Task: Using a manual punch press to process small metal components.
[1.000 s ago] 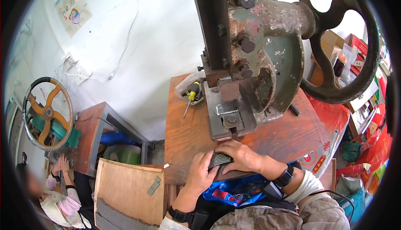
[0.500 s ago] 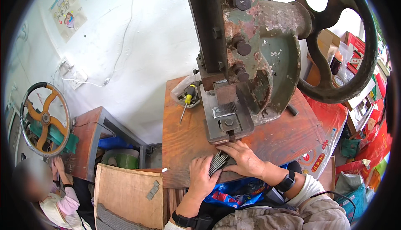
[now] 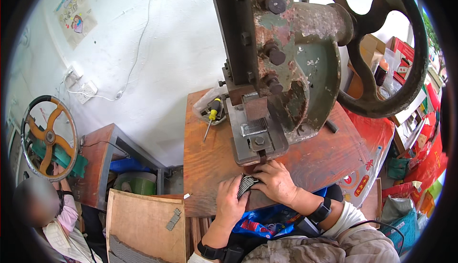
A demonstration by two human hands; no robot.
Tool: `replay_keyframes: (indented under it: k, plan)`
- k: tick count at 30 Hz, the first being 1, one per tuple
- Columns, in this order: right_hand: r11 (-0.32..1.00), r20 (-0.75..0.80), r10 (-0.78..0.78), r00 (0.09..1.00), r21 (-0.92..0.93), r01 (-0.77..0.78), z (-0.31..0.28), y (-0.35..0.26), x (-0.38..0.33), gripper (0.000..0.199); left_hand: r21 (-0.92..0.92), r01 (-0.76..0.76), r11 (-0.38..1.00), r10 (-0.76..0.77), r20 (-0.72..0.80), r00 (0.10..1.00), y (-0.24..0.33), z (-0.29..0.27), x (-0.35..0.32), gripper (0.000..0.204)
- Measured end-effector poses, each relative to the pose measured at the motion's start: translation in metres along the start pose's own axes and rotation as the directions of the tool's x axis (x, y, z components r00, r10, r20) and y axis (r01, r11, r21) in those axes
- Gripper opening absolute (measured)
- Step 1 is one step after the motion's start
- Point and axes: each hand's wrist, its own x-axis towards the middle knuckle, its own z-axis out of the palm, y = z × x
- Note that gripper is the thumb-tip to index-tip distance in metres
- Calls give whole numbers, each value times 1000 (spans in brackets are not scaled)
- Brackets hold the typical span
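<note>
Just in front of the press base, at the near edge of the wooden table [image 3: 210, 148], I hold a small bundle of thin grey ribbed metal-looking pieces [image 3: 247, 185]. My left hand [image 3: 231, 197] is closed round its left side, with fingers and thumb on it. My right hand [image 3: 275, 183] grips it from the right, its bent fingers partly covering the bundle. Beyond them stands the hand press [image 3: 272, 34], its ram block [image 3: 255, 108] raised over a die [image 3: 254, 127] with a finely ridged top. The exact kind of the pieces is not clear.
A yellow-black screwdriver [image 3: 213, 112] leans in a plastic-lined dish behind. The press handwheel [image 3: 420, 48] stands at right. A wooden board [image 3: 143, 215] at lower left carries many grey pieces. At far left, a person sits by another wheel [image 3: 50, 136]. Bags and boxes crowd the right.
The bundle has turned between my hands, its ribs now lying more sideways. My right-hand fingers have curled in closer round it. At far left, the other person's arms have shifted.
</note>
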Motion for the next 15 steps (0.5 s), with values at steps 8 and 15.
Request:
replay_keyframes:
  k: [8,15]
  plan:
    - [961,151,-28,988,-267,68,-9,-14,-4,69,8,60,998,-60,29,998,0,-18,-8,55]
    - [997,36,-81,996,13,80,-9,-10,1,51,125,1,992,2,-25,1000,-2,-19,-6,51]
